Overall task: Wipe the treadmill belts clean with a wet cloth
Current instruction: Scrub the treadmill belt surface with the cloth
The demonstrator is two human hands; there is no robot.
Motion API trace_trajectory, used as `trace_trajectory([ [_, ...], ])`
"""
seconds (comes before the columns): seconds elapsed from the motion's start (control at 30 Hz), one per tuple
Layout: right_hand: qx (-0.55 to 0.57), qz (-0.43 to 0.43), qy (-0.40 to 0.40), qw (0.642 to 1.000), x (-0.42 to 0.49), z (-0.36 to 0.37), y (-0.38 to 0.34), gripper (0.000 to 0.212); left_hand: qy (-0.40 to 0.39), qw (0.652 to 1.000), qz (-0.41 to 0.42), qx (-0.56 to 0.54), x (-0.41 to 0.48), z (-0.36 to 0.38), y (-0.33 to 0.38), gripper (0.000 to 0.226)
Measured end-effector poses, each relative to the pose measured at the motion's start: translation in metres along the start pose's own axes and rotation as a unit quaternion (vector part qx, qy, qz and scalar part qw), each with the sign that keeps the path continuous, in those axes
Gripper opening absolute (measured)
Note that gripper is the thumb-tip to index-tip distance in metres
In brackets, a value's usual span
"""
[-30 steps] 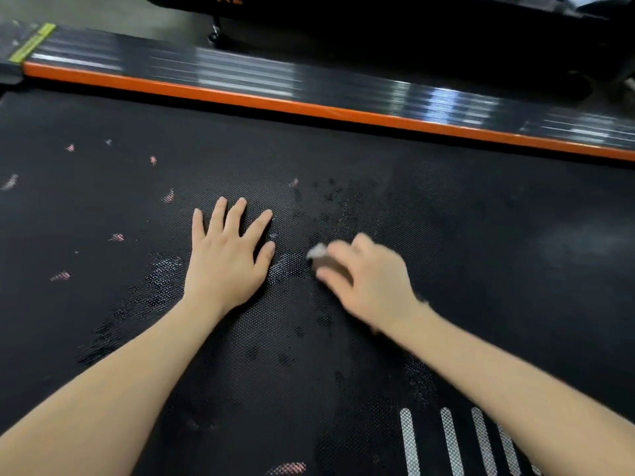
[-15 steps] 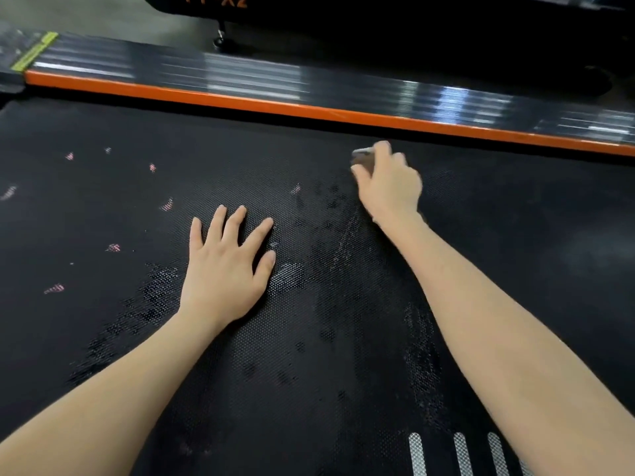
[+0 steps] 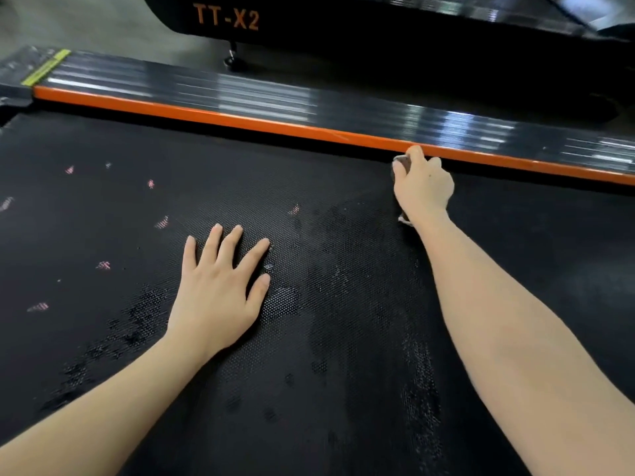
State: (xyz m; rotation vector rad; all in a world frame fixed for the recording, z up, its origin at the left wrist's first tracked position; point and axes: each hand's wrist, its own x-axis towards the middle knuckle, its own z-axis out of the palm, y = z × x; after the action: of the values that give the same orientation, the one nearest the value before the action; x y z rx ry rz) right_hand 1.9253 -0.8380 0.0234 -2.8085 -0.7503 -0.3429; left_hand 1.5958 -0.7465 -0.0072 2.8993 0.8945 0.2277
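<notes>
The black textured treadmill belt fills most of the view, with wet dark patches in its middle and several small pink marks on its left part. My left hand lies flat on the belt, fingers spread. My right hand is stretched to the belt's far edge, just before the orange strip, and grips a small grey cloth. Only a bit of the cloth shows above the fingers and a pale corner below the wrist.
An orange strip and a glossy dark side rail border the belt's far side. Beyond the rail stands another black treadmill marked TT-X2 with a small foot on the grey floor.
My right hand has slid with the cloth from the middle of the belt, beside my left hand, away to the far edge by the orange strip. My left hand stayed flat.
</notes>
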Motion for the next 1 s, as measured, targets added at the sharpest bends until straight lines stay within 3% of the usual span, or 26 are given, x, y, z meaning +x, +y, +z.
trace_trajectory([
  [0.2,0.012,-0.140,-0.029,0.990,-0.003,0.009,-0.072,0.035,0.000,1.000,-0.003,-0.001,0.001,-0.001,0.000,0.057],
  [0.33,0.067,-0.173,-0.059,0.981,-0.019,0.003,-0.081,0.034,-0.011,1.000,-0.002,0.002,-0.001,-0.004,0.001,0.058],
  [0.5,0.172,-0.293,-0.067,0.938,-0.123,-0.017,-0.076,0.033,-0.022,1.000,-0.005,0.000,0.000,-0.005,0.002,0.063],
  [0.6,0.174,-0.348,-0.054,0.920,-0.194,-0.034,-0.059,0.039,-0.021,1.000,-0.005,0.001,0.000,-0.007,0.002,0.065],
  [0.77,0.141,-0.332,-0.002,0.933,-0.151,-0.020,-0.077,0.035,-0.012,1.000,-0.015,-0.008,0.000,-0.005,0.002,0.075],
  [0.9,0.084,-0.221,-0.041,0.971,-0.081,0.000,-0.112,0.036,-0.012,1.000,-0.018,-0.003,0.000,-0.004,0.001,0.079],
  [1.0,0.117,-0.230,-0.046,0.965,-0.098,-0.004,-0.109,0.034,-0.019,1.000,-0.015,0.000,0.000,-0.005,0.001,0.081],
])
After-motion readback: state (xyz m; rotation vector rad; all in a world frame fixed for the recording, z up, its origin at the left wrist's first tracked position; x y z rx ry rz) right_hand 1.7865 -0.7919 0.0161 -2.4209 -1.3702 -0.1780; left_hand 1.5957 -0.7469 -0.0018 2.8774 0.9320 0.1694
